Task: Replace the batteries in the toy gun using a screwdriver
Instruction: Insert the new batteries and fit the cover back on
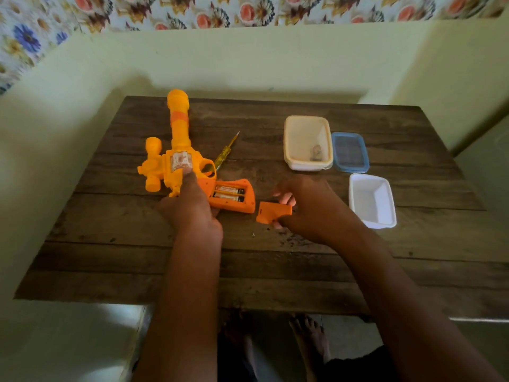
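Flat on desk (pixel 275 271), left of centre: toy gun (pixel 176 161), barrel pointing away. Left hand (pixel 192 213) gripping its handle, fingers wrapped under, thumb on body. Compartment open, two batteries (pixel 228 194) inside. Right hand (pixel 308 208) pinching loose battery cover (pixel 271 212) on desk beside handle. Screwdriver (pixel 227 151) behind trigger guard. Tiny screw (pixel 253 234) near cover.

The toy gun (pixel 179 133) is yellow-orange, its grip darker orange like the battery cover (pixel 271 212); yellow screwdriver (pixel 224 154). Blue lid (pixel 349 153) at two o'clock, white tub (pixel 371 199) at three. Dark brown grained table (pixel 275 271); floral cloth (pixel 248 9) at twelve.
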`<state>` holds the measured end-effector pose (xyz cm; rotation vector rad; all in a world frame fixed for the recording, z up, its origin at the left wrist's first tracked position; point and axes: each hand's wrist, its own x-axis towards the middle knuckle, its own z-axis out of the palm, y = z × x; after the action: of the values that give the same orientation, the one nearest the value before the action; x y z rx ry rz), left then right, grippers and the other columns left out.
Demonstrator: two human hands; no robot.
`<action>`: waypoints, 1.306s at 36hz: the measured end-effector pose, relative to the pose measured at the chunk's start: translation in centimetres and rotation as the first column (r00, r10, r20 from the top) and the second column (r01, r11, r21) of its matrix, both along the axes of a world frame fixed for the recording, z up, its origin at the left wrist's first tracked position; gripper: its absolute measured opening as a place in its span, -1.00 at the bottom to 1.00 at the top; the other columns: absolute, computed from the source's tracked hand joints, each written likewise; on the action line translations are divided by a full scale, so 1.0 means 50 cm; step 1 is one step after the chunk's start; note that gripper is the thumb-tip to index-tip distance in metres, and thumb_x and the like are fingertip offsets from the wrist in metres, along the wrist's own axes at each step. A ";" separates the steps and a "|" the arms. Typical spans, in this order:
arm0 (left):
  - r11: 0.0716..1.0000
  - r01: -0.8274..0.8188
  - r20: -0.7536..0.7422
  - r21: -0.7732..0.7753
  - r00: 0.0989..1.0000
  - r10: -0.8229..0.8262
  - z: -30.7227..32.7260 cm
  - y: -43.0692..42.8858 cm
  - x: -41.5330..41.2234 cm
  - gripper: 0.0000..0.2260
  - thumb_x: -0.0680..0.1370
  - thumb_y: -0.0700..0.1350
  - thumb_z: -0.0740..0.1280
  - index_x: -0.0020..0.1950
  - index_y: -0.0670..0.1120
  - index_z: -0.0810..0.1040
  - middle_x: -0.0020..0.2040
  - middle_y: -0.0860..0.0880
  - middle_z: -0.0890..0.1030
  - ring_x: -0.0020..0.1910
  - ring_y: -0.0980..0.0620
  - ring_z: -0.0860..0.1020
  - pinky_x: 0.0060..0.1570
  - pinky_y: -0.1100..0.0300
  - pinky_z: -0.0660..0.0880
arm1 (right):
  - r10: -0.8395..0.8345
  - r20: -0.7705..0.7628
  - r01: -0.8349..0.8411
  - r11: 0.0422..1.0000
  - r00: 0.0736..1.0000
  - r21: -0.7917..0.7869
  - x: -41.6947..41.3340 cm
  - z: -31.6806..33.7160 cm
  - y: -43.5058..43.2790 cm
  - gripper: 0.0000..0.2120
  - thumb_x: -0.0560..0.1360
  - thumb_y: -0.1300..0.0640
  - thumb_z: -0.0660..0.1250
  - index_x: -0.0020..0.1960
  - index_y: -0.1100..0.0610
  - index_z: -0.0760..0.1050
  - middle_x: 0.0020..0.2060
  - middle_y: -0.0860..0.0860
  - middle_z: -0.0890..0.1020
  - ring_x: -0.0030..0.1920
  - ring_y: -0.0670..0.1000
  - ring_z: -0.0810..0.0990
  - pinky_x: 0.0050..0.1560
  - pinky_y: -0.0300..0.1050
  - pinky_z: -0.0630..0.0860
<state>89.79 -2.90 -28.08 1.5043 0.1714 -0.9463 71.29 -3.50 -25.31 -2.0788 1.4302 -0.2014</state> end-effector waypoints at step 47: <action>0.986 0.109 -0.050 -0.130 0.992 -0.117 0.007 0.025 0.028 -0.58 0.53 0.03 0.52 0.32 -0.06 0.49 0.18 -0.12 0.63 0.10 -0.12 0.65 -0.03 -0.10 0.67 | 0.241 0.182 -0.137 0.882 0.953 -0.452 0.088 -0.039 0.003 -0.60 0.31 -0.13 0.55 0.11 -0.03 0.72 0.07 -0.12 0.69 0.14 0.05 0.62 0.11 0.26 0.54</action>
<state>91.18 -1.66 -27.71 1.3820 0.0661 -1.0721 75.68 -3.37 -27.28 -2.4370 1.0980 -0.7197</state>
